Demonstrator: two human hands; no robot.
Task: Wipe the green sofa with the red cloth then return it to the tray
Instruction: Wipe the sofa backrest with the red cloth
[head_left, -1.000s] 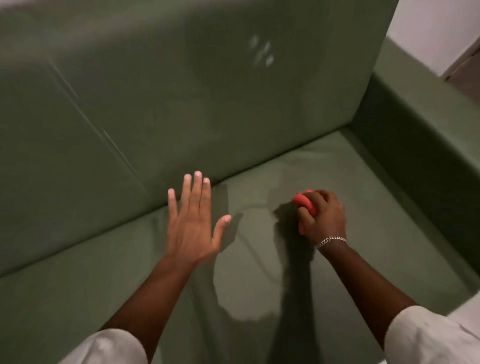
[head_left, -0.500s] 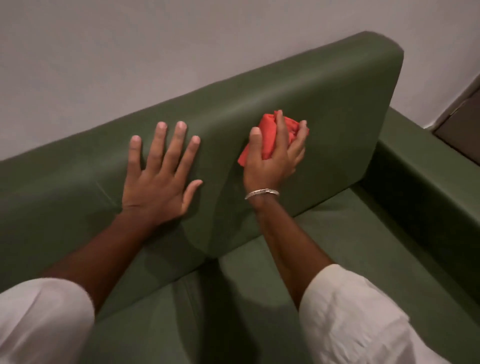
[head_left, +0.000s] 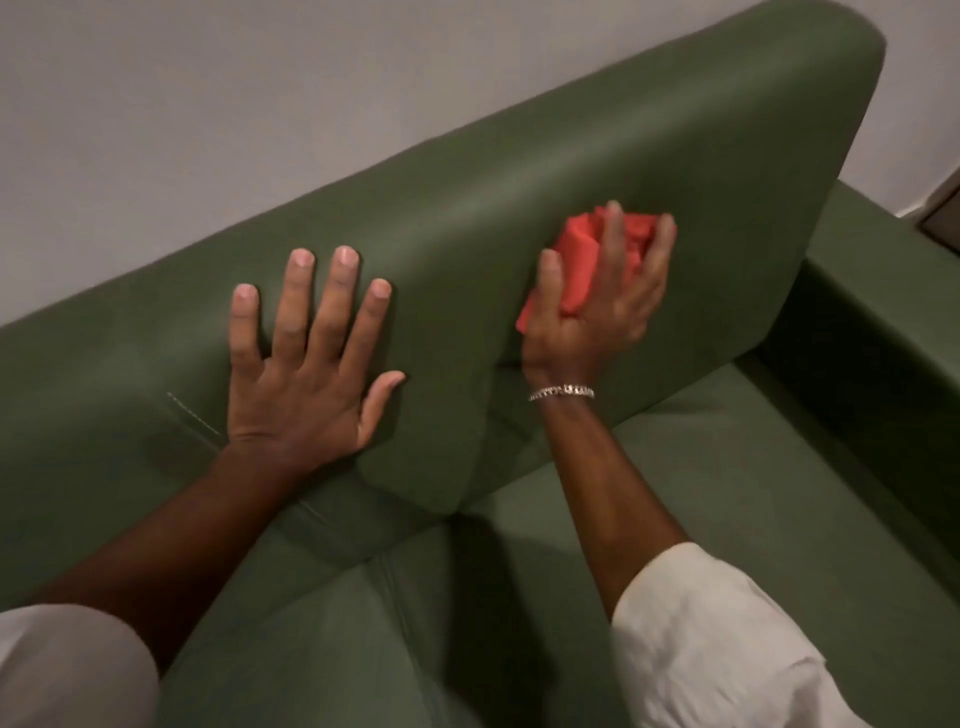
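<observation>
1. The right hand (head_left: 597, 301) presses the bunched red cloth (head_left: 574, 275) against the front face of the green sofa (head_left: 519, 218) backrest, fingers curled over the wad and clasping it. A thin bracelet (head_left: 561, 391) sits at the wrist.
2. The left hand (head_left: 306, 374) lies flat on the backrest, fingers spread wide, holding nothing; it appears to brace the cushion.
3. Risk: the cloth is crumpled, with a loose corner poking out below the thumb. It may roll or slide out of the hand under a hard stroke, so that bare fingers rub the fabric instead.
4. Risk: only a small wad touches the sofa, so strips of the backrest are likely to be missed unless the strokes overlap.
5. Risk: the backrest cushion dents under the left palm; heavier pressure could push it back or shift it.
6. Surroundings: the wall (head_left: 260, 104) rises close behind the backrest, and the armrest (head_left: 893, 312) closes off the far right end, limiting sweep there. The seat (head_left: 701, 467) lies below, in shadow.
7. White sleeves (head_left: 717, 639) cover both upper arms. The tray is not in view, so the return path cannot be judged.
</observation>
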